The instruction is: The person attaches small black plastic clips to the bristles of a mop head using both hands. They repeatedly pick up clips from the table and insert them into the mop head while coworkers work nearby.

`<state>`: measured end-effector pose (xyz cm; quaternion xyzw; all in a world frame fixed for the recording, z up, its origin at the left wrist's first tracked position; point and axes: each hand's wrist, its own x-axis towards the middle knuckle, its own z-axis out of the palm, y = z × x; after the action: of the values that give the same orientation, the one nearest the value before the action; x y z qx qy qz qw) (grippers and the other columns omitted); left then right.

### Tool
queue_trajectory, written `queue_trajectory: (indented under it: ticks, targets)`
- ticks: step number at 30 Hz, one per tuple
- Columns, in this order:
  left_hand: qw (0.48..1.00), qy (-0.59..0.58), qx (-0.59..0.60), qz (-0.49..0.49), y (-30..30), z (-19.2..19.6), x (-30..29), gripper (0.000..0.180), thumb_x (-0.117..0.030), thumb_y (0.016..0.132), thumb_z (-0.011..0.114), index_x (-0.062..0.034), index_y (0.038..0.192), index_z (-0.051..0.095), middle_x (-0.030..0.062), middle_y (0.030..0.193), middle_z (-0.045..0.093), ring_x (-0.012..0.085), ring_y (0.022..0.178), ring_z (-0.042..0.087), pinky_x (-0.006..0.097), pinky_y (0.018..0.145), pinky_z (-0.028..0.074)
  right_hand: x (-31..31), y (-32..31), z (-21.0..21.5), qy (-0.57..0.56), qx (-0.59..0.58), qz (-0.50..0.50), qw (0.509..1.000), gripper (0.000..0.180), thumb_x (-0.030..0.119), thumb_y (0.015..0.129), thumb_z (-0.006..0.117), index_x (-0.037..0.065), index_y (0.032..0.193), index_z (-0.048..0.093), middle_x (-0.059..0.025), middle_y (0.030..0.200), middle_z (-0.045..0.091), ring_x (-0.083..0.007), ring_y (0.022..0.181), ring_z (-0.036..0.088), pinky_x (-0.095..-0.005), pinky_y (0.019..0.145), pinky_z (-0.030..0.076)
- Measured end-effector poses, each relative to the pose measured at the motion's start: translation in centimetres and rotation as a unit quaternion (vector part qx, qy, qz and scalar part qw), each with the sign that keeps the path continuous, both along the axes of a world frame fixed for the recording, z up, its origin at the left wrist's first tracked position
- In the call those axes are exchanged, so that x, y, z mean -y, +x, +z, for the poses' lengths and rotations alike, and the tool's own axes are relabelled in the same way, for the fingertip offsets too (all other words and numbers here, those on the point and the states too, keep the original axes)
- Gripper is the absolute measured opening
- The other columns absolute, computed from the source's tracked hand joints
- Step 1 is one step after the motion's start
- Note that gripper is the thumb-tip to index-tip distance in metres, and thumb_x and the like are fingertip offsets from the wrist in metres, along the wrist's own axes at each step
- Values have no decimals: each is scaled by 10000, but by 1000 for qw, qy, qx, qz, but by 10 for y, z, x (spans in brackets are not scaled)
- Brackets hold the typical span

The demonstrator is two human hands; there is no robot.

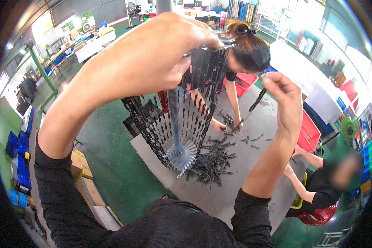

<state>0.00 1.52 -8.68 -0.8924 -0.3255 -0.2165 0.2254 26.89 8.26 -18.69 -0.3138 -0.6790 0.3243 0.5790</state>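
Right hand [284,93], two o'clock, pinches a dark dangling strand [258,100]; left hand [175,49], twelve o'clock, curls at the pole-mounted rack [176,124] (my feed hides its closure; I cannot tell). Keep the strand clear of neighbours.

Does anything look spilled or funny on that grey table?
A little: some small black pieces lie scattered on the grey table, apart from the big black heap. That looks untidy, but I can't tell whether they spilled.
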Motion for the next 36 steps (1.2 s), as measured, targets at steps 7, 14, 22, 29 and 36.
queue_trajectory:
  ticks: [7,14,22,29,36]
  targets:
    - [999,-29,10,-38,-1,2,-7,483,102,707,495,-29,1166,566,160,1120,617,349,1077,575,408,932,454,20,-53,11,149,33,-202,967,137,82,752,719,40,880,695,-81,840,660,-181,758,608,-292,704,481]
    - [997,-70,10,-19,9,17,3,438,20,732,569,20,1170,550,188,1093,614,371,997,595,409,872,481,26,-106,10,139,-124,-174,967,109,42,772,708,9,872,679,-61,786,644,-143,699,557,-274,681,467]
    - [998,-22,-18,54,24,6,-4,337,58,712,562,56,1043,621,194,1012,644,371,951,611,408,835,495,25,-111,10,74,-168,-112,977,85,32,813,686,-16,881,668,-33,811,651,-79,691,543,-232,664,450]
    - [998,43,-34,23,26,5,-7,281,27,641,644,28,921,633,189,868,650,360,850,635,419,769,517,0,-84,7,-18,-280,201,938,94,-12,826,659,-33,916,644,-42,860,651,-98,783,590,-223,750,466]
    - [997,29,-63,40,24,8,-13,365,84,705,532,37,1052,634,194,1047,648,375,941,622,416,838,499,-1,-52,-1,-39,-291,192,936,152,67,862,629,-41,969,619,-54,899,635,-110,842,581,-231,825,430]
